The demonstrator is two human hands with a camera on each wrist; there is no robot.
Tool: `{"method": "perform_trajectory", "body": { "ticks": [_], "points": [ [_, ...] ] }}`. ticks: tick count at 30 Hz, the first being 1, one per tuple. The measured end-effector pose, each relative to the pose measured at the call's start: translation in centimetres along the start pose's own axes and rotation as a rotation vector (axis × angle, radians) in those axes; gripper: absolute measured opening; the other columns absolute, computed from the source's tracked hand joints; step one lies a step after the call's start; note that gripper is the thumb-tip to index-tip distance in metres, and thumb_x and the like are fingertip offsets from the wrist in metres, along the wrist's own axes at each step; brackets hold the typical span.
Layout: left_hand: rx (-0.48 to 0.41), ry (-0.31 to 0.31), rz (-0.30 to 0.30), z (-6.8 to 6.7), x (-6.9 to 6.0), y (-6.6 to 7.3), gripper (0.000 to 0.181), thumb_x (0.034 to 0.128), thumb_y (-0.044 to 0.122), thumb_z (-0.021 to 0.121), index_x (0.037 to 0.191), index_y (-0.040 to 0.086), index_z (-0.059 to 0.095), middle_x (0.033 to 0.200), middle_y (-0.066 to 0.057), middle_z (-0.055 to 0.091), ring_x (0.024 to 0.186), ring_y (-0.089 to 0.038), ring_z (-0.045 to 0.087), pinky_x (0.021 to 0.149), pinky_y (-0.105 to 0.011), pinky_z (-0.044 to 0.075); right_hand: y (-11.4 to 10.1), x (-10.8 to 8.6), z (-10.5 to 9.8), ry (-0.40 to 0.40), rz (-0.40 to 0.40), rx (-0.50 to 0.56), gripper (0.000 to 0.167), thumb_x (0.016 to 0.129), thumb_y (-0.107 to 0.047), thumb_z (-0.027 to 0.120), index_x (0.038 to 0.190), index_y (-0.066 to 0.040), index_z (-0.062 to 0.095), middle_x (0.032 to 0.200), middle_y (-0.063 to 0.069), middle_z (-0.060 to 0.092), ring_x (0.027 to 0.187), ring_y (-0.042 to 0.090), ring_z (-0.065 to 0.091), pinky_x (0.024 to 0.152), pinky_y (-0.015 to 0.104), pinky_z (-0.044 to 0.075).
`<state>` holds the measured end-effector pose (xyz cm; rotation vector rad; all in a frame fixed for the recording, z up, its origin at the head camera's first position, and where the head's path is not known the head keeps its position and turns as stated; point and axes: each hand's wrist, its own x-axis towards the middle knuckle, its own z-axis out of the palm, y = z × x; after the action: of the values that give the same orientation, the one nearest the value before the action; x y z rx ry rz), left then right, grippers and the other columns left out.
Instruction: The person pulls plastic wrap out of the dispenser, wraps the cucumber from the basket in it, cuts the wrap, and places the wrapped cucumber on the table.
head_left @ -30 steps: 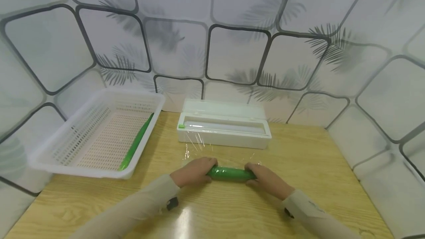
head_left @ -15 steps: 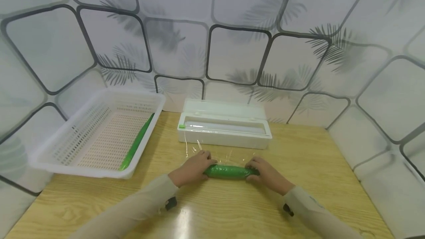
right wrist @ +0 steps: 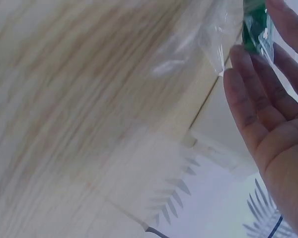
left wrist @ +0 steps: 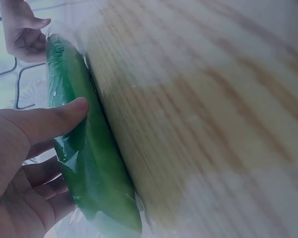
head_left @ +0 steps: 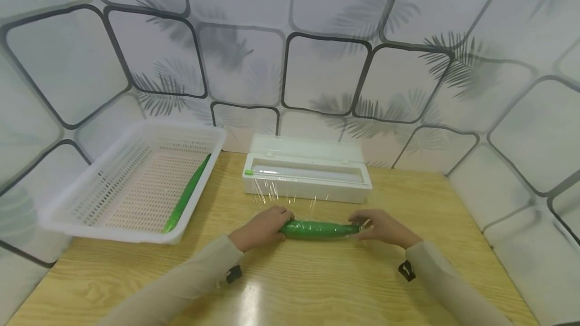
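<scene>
A green cucumber [head_left: 317, 229] in clear cling film [head_left: 312, 208] lies crosswise at the table's middle. My left hand [head_left: 263, 228] grips its left part; in the left wrist view the thumb presses one side and the fingers [left wrist: 49, 186] curl under the other. My right hand [head_left: 385, 228] is around the cucumber's right tip with thumb and fingers apart. In the right wrist view, the fingers [right wrist: 258, 94] are loosely extended beside the film-covered end [right wrist: 256, 29]. Behind stands the open white film box [head_left: 305, 192], film stretching from it towards the cucumber.
On the left, a white plastic basket [head_left: 109, 233] holds another green cucumber [head_left: 188, 195] along its right side. A green slider [head_left: 248, 172] sits at the box's left end. Patterned walls [head_left: 326, 74] enclose the wooden table [head_left: 299, 291] at back and sides.
My right hand has loosened from the cucumber and shifted right to its tip. The cucumber has turned slightly and moved a little towards the box; my left hand stays on it.
</scene>
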<state>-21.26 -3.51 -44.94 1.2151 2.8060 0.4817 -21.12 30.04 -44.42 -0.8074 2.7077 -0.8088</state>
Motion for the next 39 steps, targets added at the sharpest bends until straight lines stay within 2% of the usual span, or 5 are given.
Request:
{"method": "perform_trajectory", "body": {
  "ticks": [6, 16, 29, 33, 39],
  "points": [
    [0.009, -0.034, -0.016, 0.3, 0.0, -0.3, 0.042, 0.0806, 0.015, 0.072, 0.118, 0.008, 0.055, 0.116, -0.009, 0.058, 0.107, -0.021, 0.056, 0.093, -0.034, 0.050, 0.4, 0.1, -0.4, -0.044, 0.006, 0.023, 0.041, 0.074, -0.017, 0.077, 0.109, -0.001, 0.063, 0.101, 0.010, 0.068, 0.088, 0.018, 0.065, 0.076, 0.025, 0.055],
    [0.026, -0.017, 0.008, 0.5, 0.0, -0.5, 0.045, 0.0798, 0.000, 0.067, 0.122, 0.010, 0.055, 0.116, -0.006, 0.057, 0.107, -0.018, 0.055, 0.093, -0.032, 0.050, 0.4, 0.9, -1.1, -0.018, -0.015, -0.107, 0.014, 0.073, -0.016, 0.077, 0.084, -0.012, 0.070, 0.081, -0.003, 0.070, 0.073, 0.001, 0.061, 0.066, 0.020, 0.052],
    [0.050, -0.045, 0.009, 0.3, 0.1, -0.5, 0.050, 0.0795, 0.004, 0.070, 0.126, 0.010, 0.052, 0.121, -0.007, 0.056, 0.112, -0.020, 0.055, 0.096, -0.032, 0.050, 0.8, 1.4, -2.4, -0.146, 0.083, 0.083, 0.012, 0.087, -0.004, 0.060, 0.090, 0.001, 0.070, 0.081, 0.008, 0.071, 0.068, 0.008, 0.064, 0.062, 0.018, 0.054],
    [0.056, -0.052, 0.012, 0.3, 0.1, -0.5, 0.050, 0.0804, 0.003, 0.070, 0.127, 0.010, 0.051, 0.122, -0.007, 0.056, 0.112, -0.021, 0.055, 0.096, -0.033, 0.049, 0.5, 1.6, -1.8, -0.109, 0.081, 0.062, 0.013, 0.088, -0.004, 0.059, 0.093, 0.001, 0.070, 0.083, 0.009, 0.071, 0.068, 0.010, 0.064, 0.061, 0.018, 0.054],
    [0.052, -0.049, 0.023, 0.5, 0.1, -0.6, 0.051, 0.0810, 0.004, 0.069, 0.128, 0.010, 0.050, 0.122, -0.008, 0.055, 0.112, -0.021, 0.054, 0.096, -0.033, 0.049, -0.8, 1.6, 0.3, 0.074, 0.093, -0.080, 0.003, 0.082, -0.006, 0.067, 0.082, -0.008, 0.065, 0.080, -0.001, 0.066, 0.074, 0.008, 0.060, 0.065, 0.020, 0.052]
  ]
}}
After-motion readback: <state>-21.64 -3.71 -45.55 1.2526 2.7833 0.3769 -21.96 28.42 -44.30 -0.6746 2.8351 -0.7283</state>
